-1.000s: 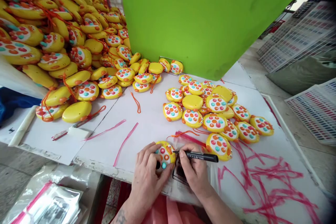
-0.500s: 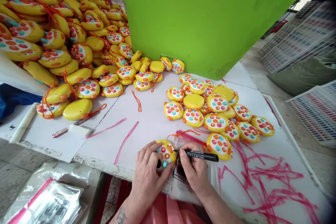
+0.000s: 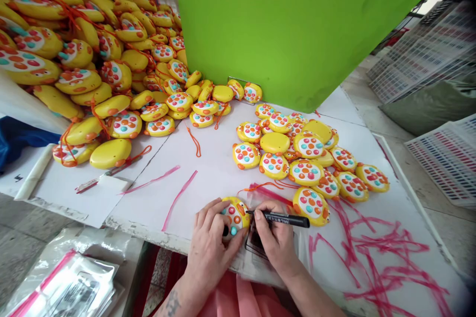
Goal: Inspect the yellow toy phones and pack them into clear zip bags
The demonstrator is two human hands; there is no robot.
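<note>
My left hand (image 3: 208,245) wraps round a yellow chick-shaped toy (image 3: 235,212) with coloured buttons, held at the near edge of the white table (image 3: 219,171). My right hand (image 3: 275,240) pinches a black marker pen (image 3: 284,218), its tip touching the toy's right side. A dark card in a clear bag (image 3: 255,242) lies under my right hand. Just beyond my hands lies a cluster of the same yellow toys (image 3: 305,156).
A large heap of yellow toys (image 3: 85,54) with orange cords fills the back left. A green panel (image 3: 290,25) stands behind the table. Pink strips (image 3: 375,257) litter the right side. Clear bags (image 3: 67,287) lie on the floor at lower left; colour-chart sheets (image 3: 446,158) on the right.
Nothing has visibly changed in my hands; the view has only shifted slightly.
</note>
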